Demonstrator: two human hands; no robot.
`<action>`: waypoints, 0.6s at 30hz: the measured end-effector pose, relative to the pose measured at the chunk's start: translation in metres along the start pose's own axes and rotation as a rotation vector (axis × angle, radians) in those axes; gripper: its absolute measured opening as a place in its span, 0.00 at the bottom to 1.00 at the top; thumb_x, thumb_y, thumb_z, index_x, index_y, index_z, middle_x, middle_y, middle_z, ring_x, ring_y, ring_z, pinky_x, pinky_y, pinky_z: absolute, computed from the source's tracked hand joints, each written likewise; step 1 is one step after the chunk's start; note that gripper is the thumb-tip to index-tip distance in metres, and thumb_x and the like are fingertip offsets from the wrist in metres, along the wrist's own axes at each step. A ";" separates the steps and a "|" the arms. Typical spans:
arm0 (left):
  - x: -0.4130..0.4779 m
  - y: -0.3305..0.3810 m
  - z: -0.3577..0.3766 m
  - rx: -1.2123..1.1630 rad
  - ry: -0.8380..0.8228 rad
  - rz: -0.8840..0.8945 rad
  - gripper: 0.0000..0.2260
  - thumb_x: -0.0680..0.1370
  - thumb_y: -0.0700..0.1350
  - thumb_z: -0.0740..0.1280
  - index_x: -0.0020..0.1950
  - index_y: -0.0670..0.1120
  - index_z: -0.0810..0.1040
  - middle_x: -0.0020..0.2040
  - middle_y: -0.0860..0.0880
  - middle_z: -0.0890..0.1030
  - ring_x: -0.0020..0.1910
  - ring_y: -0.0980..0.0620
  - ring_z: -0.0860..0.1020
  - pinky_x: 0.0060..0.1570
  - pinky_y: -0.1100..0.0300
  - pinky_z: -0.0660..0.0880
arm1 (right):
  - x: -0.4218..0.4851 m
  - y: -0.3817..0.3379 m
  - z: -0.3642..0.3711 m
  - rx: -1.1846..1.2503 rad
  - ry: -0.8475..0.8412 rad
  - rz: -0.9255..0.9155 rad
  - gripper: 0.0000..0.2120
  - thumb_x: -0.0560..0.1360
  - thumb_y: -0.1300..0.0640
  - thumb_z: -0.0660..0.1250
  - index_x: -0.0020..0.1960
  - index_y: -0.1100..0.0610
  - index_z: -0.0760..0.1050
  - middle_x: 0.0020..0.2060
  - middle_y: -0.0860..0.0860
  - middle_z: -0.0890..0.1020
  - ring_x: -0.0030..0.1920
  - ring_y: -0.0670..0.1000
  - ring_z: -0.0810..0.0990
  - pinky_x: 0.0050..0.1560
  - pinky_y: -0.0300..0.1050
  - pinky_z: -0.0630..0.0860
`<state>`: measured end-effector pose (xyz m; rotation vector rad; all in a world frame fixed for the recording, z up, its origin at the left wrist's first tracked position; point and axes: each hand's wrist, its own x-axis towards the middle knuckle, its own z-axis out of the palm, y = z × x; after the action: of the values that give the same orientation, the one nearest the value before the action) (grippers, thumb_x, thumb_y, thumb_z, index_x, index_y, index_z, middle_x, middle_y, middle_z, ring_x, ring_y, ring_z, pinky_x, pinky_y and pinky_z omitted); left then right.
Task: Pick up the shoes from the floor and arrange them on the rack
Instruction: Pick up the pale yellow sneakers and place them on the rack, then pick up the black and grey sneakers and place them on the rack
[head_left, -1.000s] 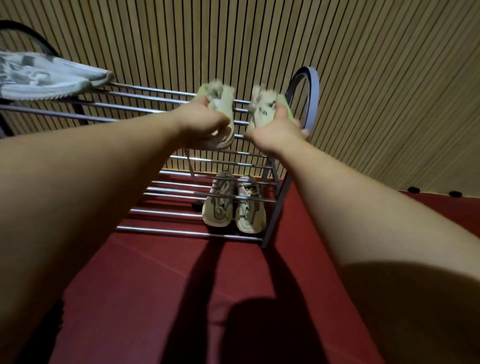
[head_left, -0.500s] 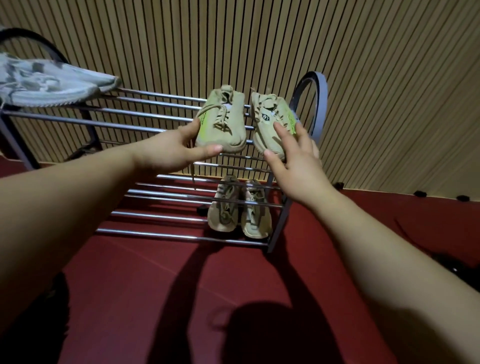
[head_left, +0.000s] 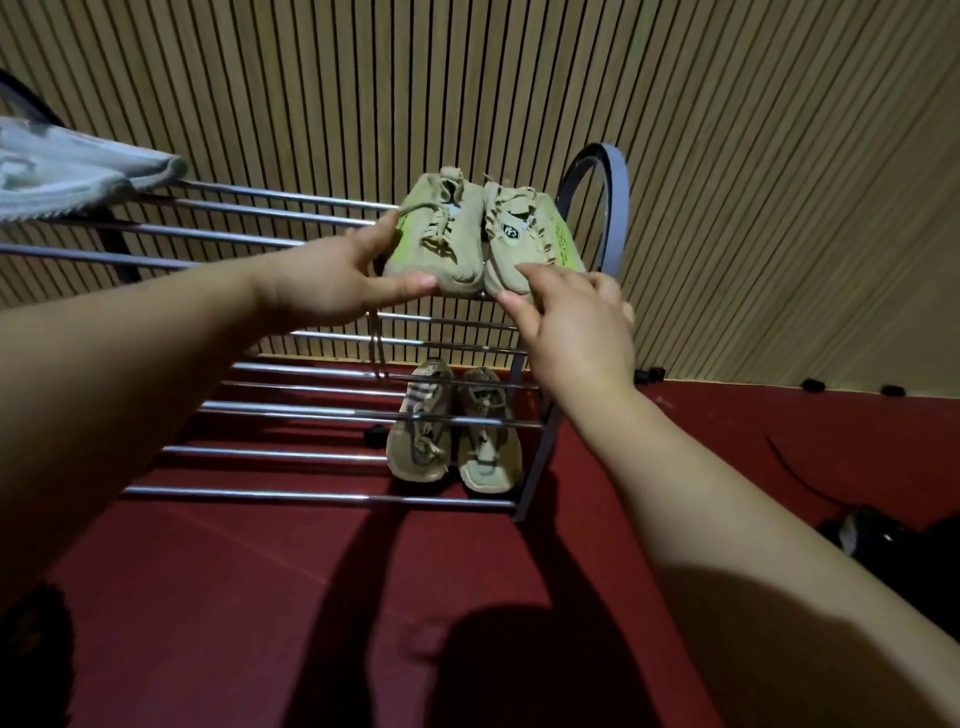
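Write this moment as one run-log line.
beige shoes: on rack top | left hand: open, touching shoe | right hand: open, at shoe

A wall of narrow vertical wooden slats (head_left: 727, 156) fills the upper frame. Along its foot at the right sit small black pieces (head_left: 649, 375), spaced apart. A dark blurred heap (head_left: 883, 540) lies at the right edge, a thin cord (head_left: 792, 470) just beside it; another dark shape (head_left: 31, 649) sits lower left
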<state>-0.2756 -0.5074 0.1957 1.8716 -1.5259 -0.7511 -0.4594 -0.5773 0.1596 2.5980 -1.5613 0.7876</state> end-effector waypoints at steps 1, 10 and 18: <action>0.003 0.000 -0.002 -0.014 -0.027 -0.004 0.37 0.76 0.52 0.65 0.77 0.54 0.44 0.75 0.49 0.62 0.70 0.52 0.62 0.59 0.63 0.59 | 0.001 -0.001 0.001 -0.003 0.007 -0.002 0.23 0.79 0.39 0.53 0.70 0.46 0.67 0.68 0.48 0.71 0.67 0.55 0.63 0.61 0.50 0.61; 0.015 -0.006 -0.003 -0.062 -0.122 0.016 0.39 0.77 0.47 0.64 0.77 0.55 0.39 0.75 0.49 0.60 0.72 0.50 0.60 0.69 0.58 0.57 | 0.011 -0.003 0.009 0.037 -0.032 0.017 0.22 0.80 0.42 0.53 0.72 0.48 0.64 0.69 0.50 0.68 0.69 0.56 0.59 0.65 0.53 0.63; 0.000 -0.023 0.041 0.237 0.355 0.024 0.38 0.78 0.59 0.58 0.77 0.48 0.37 0.78 0.46 0.43 0.76 0.45 0.43 0.73 0.50 0.41 | -0.019 0.008 0.019 0.151 0.063 -0.060 0.27 0.79 0.44 0.57 0.76 0.46 0.56 0.76 0.51 0.55 0.75 0.54 0.49 0.71 0.55 0.52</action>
<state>-0.2914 -0.5079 0.1521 2.0221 -1.4497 -0.2134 -0.4656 -0.5710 0.1334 2.6782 -1.4536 1.0087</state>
